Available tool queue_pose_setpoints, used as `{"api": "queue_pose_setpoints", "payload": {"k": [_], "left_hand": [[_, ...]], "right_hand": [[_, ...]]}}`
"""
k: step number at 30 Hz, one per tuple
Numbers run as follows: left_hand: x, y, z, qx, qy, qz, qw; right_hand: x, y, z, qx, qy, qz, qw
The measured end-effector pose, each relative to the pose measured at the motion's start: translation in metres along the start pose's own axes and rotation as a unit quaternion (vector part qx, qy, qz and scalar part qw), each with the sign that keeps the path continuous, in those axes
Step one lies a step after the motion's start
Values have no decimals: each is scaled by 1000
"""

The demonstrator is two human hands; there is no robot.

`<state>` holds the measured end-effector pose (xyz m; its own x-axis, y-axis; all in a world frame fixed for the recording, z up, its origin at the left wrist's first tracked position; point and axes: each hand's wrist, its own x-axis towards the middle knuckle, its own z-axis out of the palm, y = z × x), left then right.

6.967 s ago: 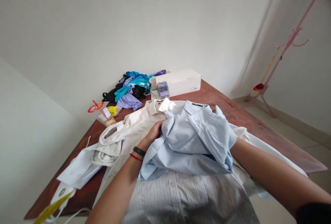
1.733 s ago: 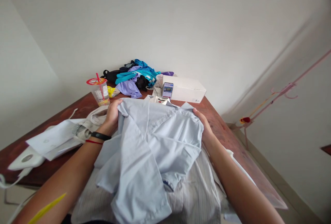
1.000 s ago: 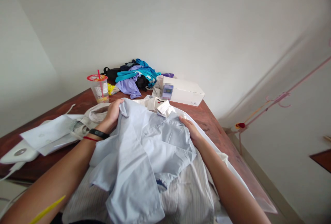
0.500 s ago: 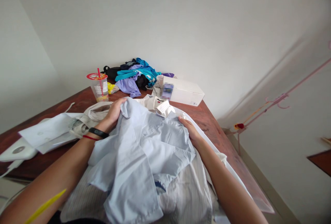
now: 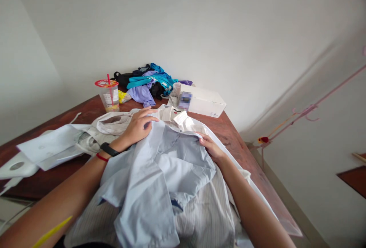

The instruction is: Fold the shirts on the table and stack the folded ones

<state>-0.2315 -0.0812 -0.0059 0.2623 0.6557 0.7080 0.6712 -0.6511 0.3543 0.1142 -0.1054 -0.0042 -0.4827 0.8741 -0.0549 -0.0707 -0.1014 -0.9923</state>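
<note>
A pale blue shirt (image 5: 160, 179) lies crumpled in the lower middle of the frame, on top of a striped shirt (image 5: 206, 213) spread over the brown bench (image 5: 228, 126). The left hand (image 5: 138, 126) rests flat on the blue shirt's upper edge, fingers stretched out and loose, gripping nothing. The right hand (image 5: 210, 147) has its fingertips on the shirt's upper right edge; whether they pinch the cloth or only press it cannot be told.

The blue shirt looks light, thin and limp. It should sag and fold wherever it is unsupported, and slide easily over the striped cloth beneath. Its firmer parts, the collar, shoulder seams and button placket, seem the best places to take hold, with one hand at each side so it hangs flat.

At upper left a clear plastic cup (image 5: 110, 97) with a red straw stands upright, with a little yellowish drink at the bottom. Right of it lies a heap of coloured clothes (image 5: 145, 84), then a closed white box (image 5: 204, 101) whose contents are hidden. A phone (image 5: 185, 101) leans on the box's left end.
</note>
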Motion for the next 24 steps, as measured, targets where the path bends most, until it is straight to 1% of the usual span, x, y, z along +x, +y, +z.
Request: {"api": "queue_pose_setpoints", "payload": {"k": [3, 5, 8, 11, 13, 15, 18, 21, 24], "left_hand": [[0, 0, 1, -20, -33, -17, 999], [0, 0, 1, -28, -43, -40, 998], [1, -1, 1, -36, -40, -61, 997], [-2, -4, 3, -30, -46, -85, 995], [-5, -7, 7, -10, -65, -107, 992], [-9, -10, 10, 14, -83, -113, 990], [-12, -8, 10, 43, -100, -85, 990], [-10, 1, 5, 50, -113, -27, 992], [-9, 18, 3, 1, -129, 41, 991]], "right_hand": [[-1, 0, 1, 29, -35, -8, 999], [-1, 1, 1, 38, -24, 6, 999], [-1, -1, 1, -4, 0, 17, 1000], [-3, -7, 1, -64, -25, -29, 997], [-5, -13, 2, -110, -57, -78, 989], [-7, -19, 5, -152, -79, -115, 979], [-9, -23, 11, -194, -86, -146, 966], [-10, -22, 19, -232, -96, -166, 954], [-10, -20, 25, -271, -113, -178, 939]]}}
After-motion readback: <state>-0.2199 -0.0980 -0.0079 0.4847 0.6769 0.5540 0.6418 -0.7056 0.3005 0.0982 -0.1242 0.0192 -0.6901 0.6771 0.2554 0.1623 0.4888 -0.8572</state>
